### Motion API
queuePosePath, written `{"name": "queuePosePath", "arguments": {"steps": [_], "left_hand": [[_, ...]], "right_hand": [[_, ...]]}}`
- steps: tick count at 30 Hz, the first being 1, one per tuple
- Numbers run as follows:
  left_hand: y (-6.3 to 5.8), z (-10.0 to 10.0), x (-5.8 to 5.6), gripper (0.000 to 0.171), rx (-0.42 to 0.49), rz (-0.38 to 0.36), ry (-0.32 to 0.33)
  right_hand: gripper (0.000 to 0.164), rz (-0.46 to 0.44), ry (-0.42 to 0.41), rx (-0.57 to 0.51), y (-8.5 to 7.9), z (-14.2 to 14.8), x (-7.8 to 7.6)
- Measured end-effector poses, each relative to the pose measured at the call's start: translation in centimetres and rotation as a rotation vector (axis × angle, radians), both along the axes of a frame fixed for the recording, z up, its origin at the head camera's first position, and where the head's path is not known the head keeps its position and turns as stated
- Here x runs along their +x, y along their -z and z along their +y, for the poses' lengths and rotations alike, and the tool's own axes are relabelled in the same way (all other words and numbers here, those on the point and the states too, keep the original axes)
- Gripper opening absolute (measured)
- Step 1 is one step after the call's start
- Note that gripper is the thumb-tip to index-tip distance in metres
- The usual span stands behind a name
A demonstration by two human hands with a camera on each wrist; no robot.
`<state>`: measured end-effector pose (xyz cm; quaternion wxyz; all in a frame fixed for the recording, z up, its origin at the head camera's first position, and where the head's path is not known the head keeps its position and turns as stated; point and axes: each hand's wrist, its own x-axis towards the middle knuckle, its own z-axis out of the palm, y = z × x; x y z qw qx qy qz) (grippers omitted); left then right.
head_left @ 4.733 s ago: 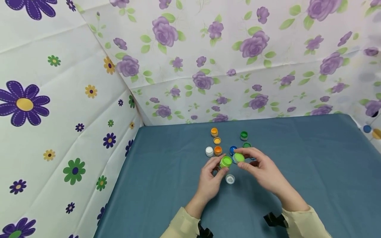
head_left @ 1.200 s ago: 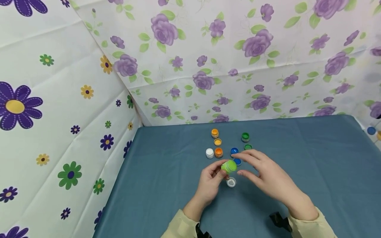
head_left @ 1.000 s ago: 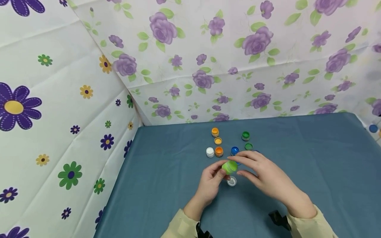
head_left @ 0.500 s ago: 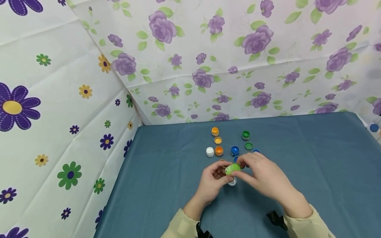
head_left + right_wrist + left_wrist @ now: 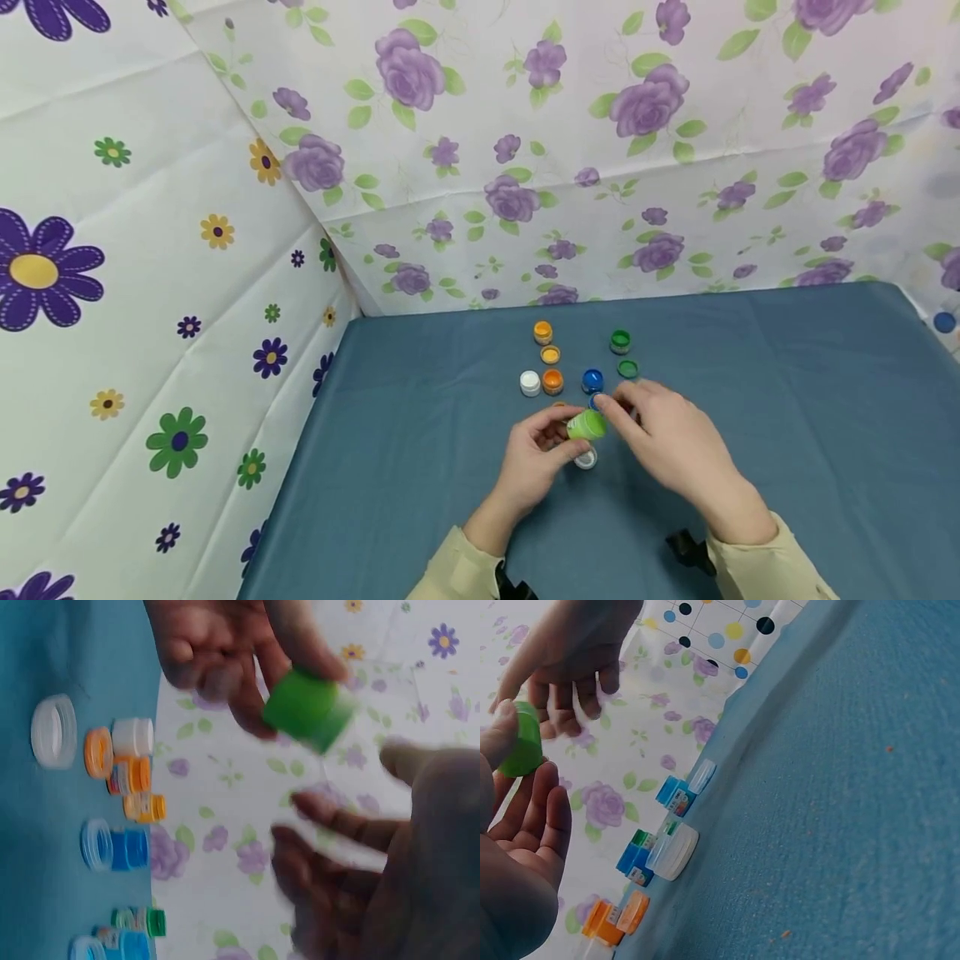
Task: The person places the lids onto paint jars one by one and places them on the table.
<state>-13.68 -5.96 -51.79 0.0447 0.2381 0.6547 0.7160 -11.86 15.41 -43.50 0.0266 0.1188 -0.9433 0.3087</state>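
In the head view my left hand (image 5: 525, 467) holds a small light green paint jar (image 5: 587, 426) above the table, tilted to the right, with its green lid on. Its thumb and fingers grip the sides of the jar. My right hand (image 5: 678, 442) is beside the lid end with bent, loose fingers. The right wrist view shows a gap between these fingers and the jar (image 5: 525, 742), and nothing in the right hand. Under the hands lies an upturned white lid (image 5: 586, 458). A blue lid (image 5: 596, 402) is partly hidden by the right hand.
Behind the hands stand a white jar (image 5: 530, 383), an orange jar (image 5: 552, 382), a blue jar (image 5: 592, 381), a yellow-orange jar (image 5: 543, 332) and a dark green jar (image 5: 620, 342). A yellow lid (image 5: 550, 355) and a green lid (image 5: 627, 368) lie near their jars.
The light green lid, earlier in my right hand apart from the jar, is now on it. My right fingers were on the lid half a second ago and have come off. My left hand keeps its grip.
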Motion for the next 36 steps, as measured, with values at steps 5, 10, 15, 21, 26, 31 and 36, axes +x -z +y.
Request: {"name": "queuePosePath", "arguments": {"steps": [5,10,15,21,26,31,36], "left_hand": [[-0.2,-0.1,-0.2,0.033,0.056,-0.057,0.002],[-0.2,-0.2,-0.2,0.038,0.036,-0.051,0.018],[-0.1,-0.2,0.0,0.046,0.059,-0.048,0.069],[0.1,-0.2,0.0,0.059,0.112,-0.050,0.101],[0.3,-0.2,-0.1,0.049,0.115,-0.032,0.097],[0.3,-0.1,0.0,0.039,0.074,0.033,0.042],[0.7,0.2,0.1,0.033,0.028,0.179,-0.056]], "right_hand": [[0.042,0.147,-0.215,-0.042,-0.1,1.2,-0.2],[0.061,0.266,-0.353,0.007,-0.1,1.4,-0.2],[0.054,0.290,-0.362,0.008,0.1,1.3,-0.2],[0.043,0.254,-0.338,0.016,0.2,1.3,-0.2],[0.032,0.200,-0.311,0.025,0.2,0.9,-0.1],[0.022,0.154,-0.244,0.053,0.3,0.4,0.2],[0.026,0.087,-0.207,0.080,0.2,-0.2,0.4]]}}
